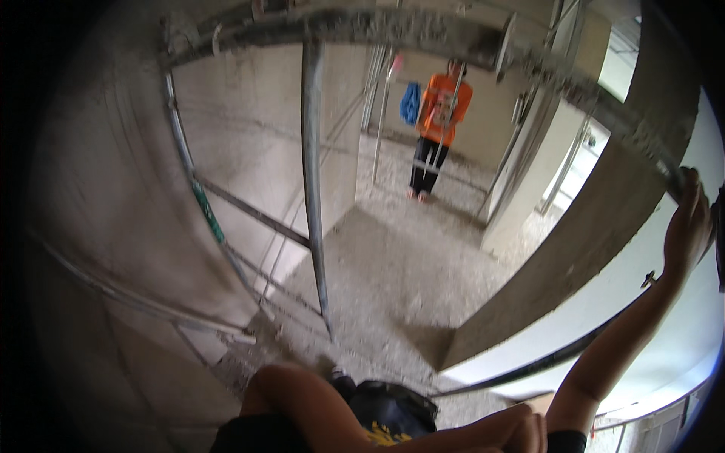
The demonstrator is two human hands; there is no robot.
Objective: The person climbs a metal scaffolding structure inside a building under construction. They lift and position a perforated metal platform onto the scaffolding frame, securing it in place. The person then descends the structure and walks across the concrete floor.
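Observation:
At the far right, my right arm reaches up and my right hand (689, 215) is closed around the end part of a grey, mortar-spattered scaffold tube (619, 117). My left arm lies bent across my body along the lower edge. Close beside my right upper arm, my left hand (525, 432) is curled, and the picture's edge cuts part of it off. What its fingers hold, if anything, is hidden. A dark bag or garment with yellow marks (389, 411) shows below me.
An upright steel tube (311, 166) and a thinner tube with a green wrap (205, 208) stand ahead on the left, joined by a crossbar (260, 215). Down on the rough concrete floor (377, 264) stands a person in an orange top (444, 106) near a blue cloth (410, 103). A concrete beam (559, 272) curves along the right.

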